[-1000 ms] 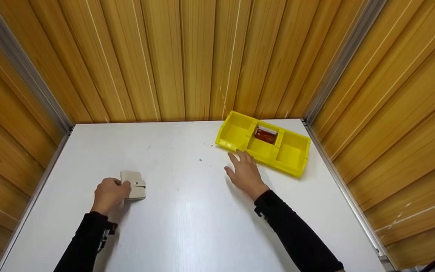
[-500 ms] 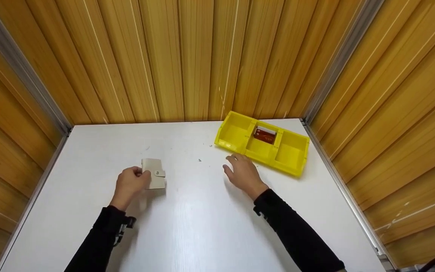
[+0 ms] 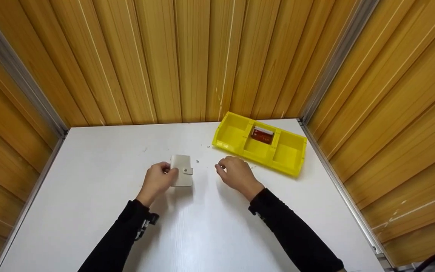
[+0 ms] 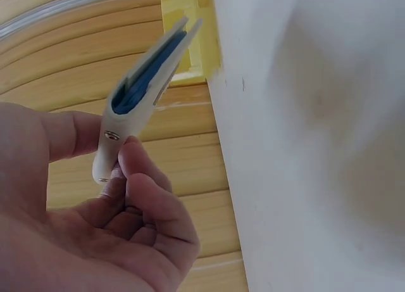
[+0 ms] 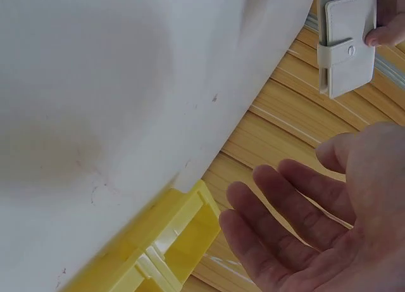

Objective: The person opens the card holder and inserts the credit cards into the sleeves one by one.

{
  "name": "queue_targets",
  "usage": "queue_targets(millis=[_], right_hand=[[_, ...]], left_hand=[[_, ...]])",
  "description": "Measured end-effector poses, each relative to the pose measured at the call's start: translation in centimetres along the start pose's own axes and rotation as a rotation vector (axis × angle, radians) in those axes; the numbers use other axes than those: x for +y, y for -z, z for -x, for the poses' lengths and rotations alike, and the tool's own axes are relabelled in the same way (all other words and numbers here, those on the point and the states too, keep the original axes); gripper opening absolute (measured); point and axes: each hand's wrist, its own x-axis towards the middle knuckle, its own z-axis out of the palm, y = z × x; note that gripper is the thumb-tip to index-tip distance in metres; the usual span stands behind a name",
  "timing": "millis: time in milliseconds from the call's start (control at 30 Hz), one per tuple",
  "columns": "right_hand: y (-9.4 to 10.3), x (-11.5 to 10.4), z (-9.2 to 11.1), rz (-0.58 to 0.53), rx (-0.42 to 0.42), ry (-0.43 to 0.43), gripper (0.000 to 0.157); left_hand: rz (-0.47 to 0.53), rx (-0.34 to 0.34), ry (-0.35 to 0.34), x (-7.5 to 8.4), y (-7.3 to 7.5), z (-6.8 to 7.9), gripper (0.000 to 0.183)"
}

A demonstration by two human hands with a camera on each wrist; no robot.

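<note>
A cream card holder (image 3: pixel 182 172) with a snap strap is held upright above the table by my left hand (image 3: pixel 158 180). The thumb lies on its front and the fingers bend behind its left edge. In the left wrist view, blue inner sleeves show between the covers of the card holder (image 4: pixel 142 83). My right hand (image 3: pixel 237 174) hovers to the right of it, just in front of the yellow tray. Its fingers are loosely bent and hold nothing; the right wrist view shows the bare palm of this right hand (image 5: pixel 316 235).
A yellow three-compartment tray (image 3: pixel 253 154) stands at the back right of the white table (image 3: pixel 100 189). A red card-like item (image 3: pixel 262 135) with a white edge sits in its middle compartment. Wood-look panels (image 3: pixel 164 60) enclose the back and sides.
My left hand has carried the card holder rightward across the table, toward the right hand. The right hand has stayed near the tray, its fingers bending more.
</note>
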Motion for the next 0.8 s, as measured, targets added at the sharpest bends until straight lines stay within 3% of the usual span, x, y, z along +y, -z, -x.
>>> queue_targets(millis=[367, 800], right_hand=[[0.1, -2.6, 0.2, -0.050, -0.015, 0.110, 0.026], [-0.3, -2.2, -0.3, 0.013, -0.053, 0.120, 0.035]], left_hand=[[0.096, 0.012, -0.105, 2.0, -4.0, 0.2, 0.020], [0.038, -0.073, -0.165, 2.8, -5.9, 1.0, 0.021]])
